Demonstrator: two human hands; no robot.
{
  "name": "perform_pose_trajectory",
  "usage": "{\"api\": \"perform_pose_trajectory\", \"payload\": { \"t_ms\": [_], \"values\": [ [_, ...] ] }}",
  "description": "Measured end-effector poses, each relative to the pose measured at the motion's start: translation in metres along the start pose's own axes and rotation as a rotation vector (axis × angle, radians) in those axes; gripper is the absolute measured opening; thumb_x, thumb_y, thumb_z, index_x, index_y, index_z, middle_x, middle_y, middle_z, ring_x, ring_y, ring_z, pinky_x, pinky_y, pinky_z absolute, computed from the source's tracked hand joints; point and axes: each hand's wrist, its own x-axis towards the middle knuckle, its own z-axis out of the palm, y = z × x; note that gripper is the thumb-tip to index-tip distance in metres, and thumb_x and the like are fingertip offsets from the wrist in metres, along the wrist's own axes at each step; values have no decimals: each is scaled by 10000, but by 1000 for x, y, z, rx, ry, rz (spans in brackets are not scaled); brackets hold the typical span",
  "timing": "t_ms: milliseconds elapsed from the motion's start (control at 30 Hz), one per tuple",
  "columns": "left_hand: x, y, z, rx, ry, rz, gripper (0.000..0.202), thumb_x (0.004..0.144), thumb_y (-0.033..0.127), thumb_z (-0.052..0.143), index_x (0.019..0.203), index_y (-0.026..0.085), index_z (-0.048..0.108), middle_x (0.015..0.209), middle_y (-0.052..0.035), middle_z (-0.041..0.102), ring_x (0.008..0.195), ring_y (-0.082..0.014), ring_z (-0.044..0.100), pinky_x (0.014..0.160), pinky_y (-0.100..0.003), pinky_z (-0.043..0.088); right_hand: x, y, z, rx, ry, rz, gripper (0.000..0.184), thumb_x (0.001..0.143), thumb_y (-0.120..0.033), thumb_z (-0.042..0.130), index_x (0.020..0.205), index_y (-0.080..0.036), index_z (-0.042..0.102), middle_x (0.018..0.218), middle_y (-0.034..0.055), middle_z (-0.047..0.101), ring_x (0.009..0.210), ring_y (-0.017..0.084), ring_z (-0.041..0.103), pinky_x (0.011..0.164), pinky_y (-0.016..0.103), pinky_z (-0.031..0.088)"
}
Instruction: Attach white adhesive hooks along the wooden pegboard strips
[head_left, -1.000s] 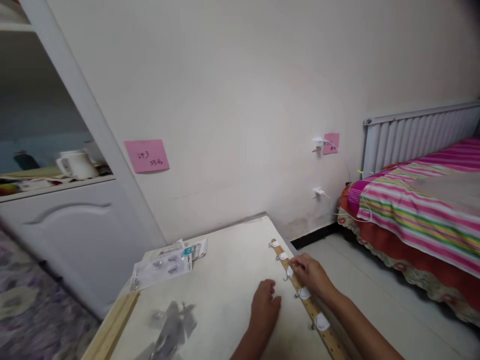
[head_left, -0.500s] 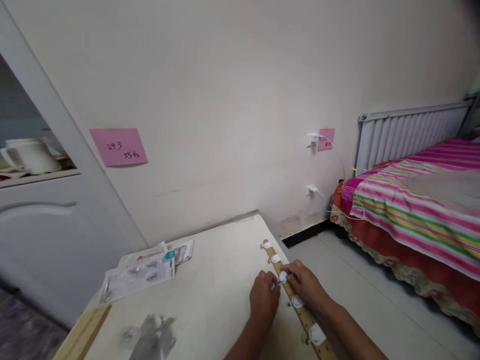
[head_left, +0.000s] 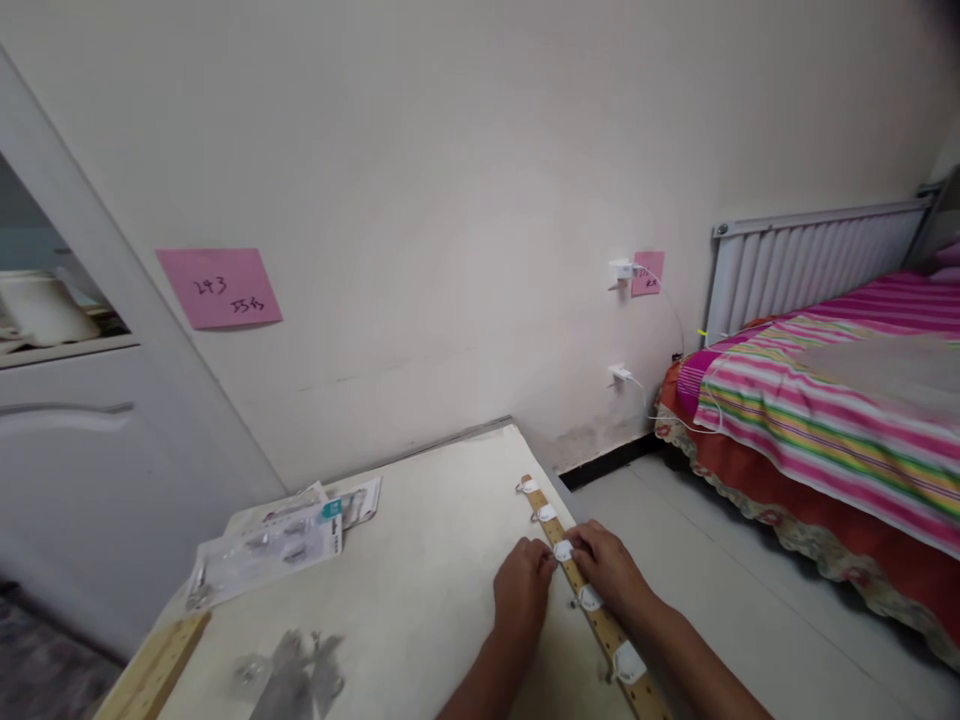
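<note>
A long wooden strip (head_left: 606,628) is laid along the right edge of the table (head_left: 420,560). Five small white hooks (head_left: 546,513) are seen in a row on it. Both hands are brought together at the middle hook (head_left: 562,550).

The left hand (head_left: 521,595) is curled, and its fingertips are set against the hook from the left side. The right hand (head_left: 611,570) is laid over the strip, with its fingertips on the same hook from the other side. Whether the hook is really pinched or only touched cannot be told, because the fingers are small and partly hidden.

The step in hand looks like work on this one hook: it seems to be pressed down or set straight on the strip. The other four hooks are left alone.

For the next move, a soft and careful touch would be needed. The strip lies close to the table's edge, so it should be kept flat and not pushed off.

Some packets (head_left: 270,545) and clear plastic bits (head_left: 292,680) are lying well apart on the left. A bed (head_left: 825,400) with a striped cover is seen at the right.
</note>
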Motion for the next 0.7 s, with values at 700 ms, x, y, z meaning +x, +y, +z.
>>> {"api": "perform_pose_trajectory", "payload": {
  "t_ms": [700],
  "values": [
    [7, 13, -12, 44, -71, -2, 214, 841, 360, 436, 847, 248, 618, 905, -3, 663, 853, -143, 593, 689, -218, 365, 3, 7, 4, 28, 25, 80, 192, 729, -201, 485, 851, -190, 634, 827, 31, 626, 778, 166, 568, 730, 251, 416]
  ]
}}
